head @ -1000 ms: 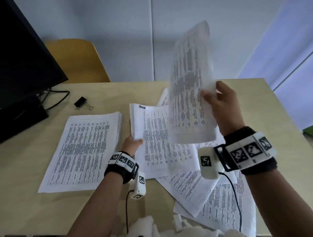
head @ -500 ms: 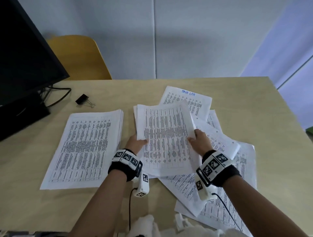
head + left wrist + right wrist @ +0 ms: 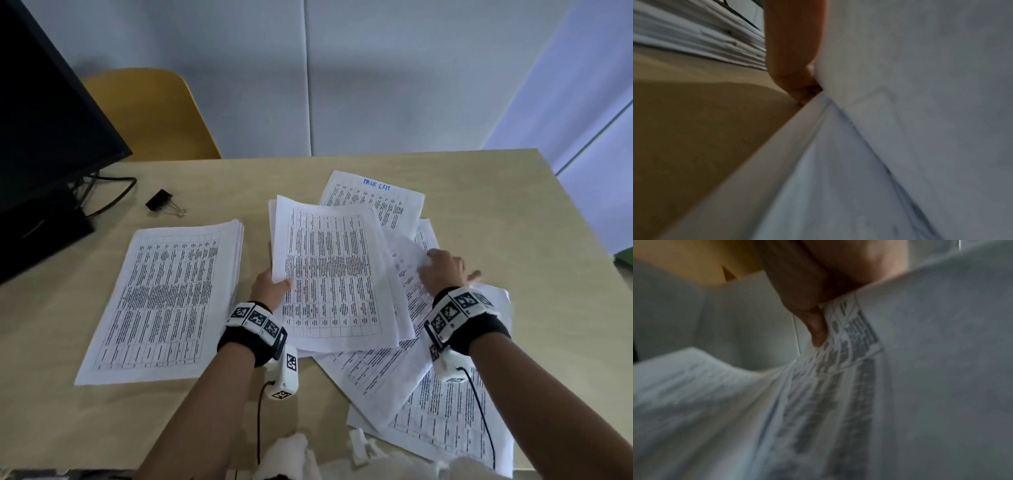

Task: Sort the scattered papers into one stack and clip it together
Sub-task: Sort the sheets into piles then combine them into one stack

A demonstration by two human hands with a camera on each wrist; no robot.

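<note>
My left hand (image 3: 274, 284) grips the left edge of a small held pile of printed sheets (image 3: 335, 274), thumb on top; the left wrist view shows that thumb (image 3: 793, 48) against the pile's underside (image 3: 900, 113). To its right, my right hand (image 3: 435, 260) pinches the curled corner of a loose sheet (image 3: 407, 253), and a finger (image 3: 813, 324) presses on the print (image 3: 849, 353). A neat stack (image 3: 171, 294) lies to the left. More scattered sheets (image 3: 445, 421) fan out under my right arm. A black binder clip (image 3: 161, 202) sits behind the stack.
A black monitor (image 3: 44, 137) and its cables (image 3: 109, 192) fill the far left of the wooden table (image 3: 513, 222). A yellow chair (image 3: 147, 113) stands behind the table. A sheet headed in blue ink (image 3: 376, 198) lies farthest back.
The sheet my right hand held in the air now lies on the pile in my left hand. The right hand has moved right and taken hold of another loose sheet's corner.
</note>
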